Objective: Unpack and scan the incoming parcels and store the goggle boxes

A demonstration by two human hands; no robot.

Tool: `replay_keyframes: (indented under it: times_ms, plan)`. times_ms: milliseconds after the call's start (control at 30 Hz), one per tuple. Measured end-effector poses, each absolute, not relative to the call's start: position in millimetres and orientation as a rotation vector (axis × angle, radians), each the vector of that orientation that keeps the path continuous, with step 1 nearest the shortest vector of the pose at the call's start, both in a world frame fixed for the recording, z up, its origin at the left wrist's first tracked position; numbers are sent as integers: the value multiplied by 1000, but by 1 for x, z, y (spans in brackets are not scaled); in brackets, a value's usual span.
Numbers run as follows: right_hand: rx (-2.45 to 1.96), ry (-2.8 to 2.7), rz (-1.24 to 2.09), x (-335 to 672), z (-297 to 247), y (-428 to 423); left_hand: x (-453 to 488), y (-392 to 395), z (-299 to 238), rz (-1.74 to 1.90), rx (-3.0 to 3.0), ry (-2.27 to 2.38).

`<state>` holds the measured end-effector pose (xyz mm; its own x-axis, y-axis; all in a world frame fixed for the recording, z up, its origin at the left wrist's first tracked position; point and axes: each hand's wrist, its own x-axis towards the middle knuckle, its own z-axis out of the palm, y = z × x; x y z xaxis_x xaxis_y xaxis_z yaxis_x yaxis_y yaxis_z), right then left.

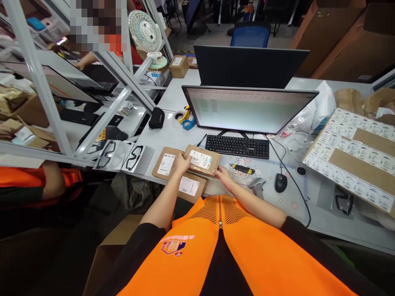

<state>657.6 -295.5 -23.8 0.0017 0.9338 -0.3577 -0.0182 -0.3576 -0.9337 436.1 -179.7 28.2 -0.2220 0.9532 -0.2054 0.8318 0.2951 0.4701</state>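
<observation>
A flat brown cardboard box (212, 168) with a white label is gripped at its two ends. My left hand (182, 163) closes on its left end, and my right hand (223, 176) pinches the lower right corner. Beneath and to the left lie two more labelled brown boxes: one cardboard box (159, 162) beside my left hand and another cardboard box (202, 187) nearer my body. Whether the held box rests on them or is lifted slightly, I cannot tell. A black and yellow cutter (242, 168) lies on the mat to the right of my right hand.
Behind the boxes stand a keyboard (237, 146) and a lit monitor (249, 109). Tape rolls (188, 123) and a black pouch (156, 118) lie back left. A mouse (280, 183) and a sticker-covered cardboard sheet (354, 156) are on the right. Another person's arm (54, 179) shows at left.
</observation>
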Motion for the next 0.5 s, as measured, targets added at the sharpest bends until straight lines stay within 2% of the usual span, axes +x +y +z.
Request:
replay_keyframes:
  times_ms: [200, 333, 500]
  plan:
    - [-1056, -301, 1415, 733, -29, -383, 449, -260, 38, 962, 1661, 1429]
    - [-1181, -95, 1362, 779, -44, -422, 467, -322, -1, 855, 1443, 1386]
    - [-1469, -181, 1373, 782, -77, -436, 478, -372, -64, 530, 1092, 1382]
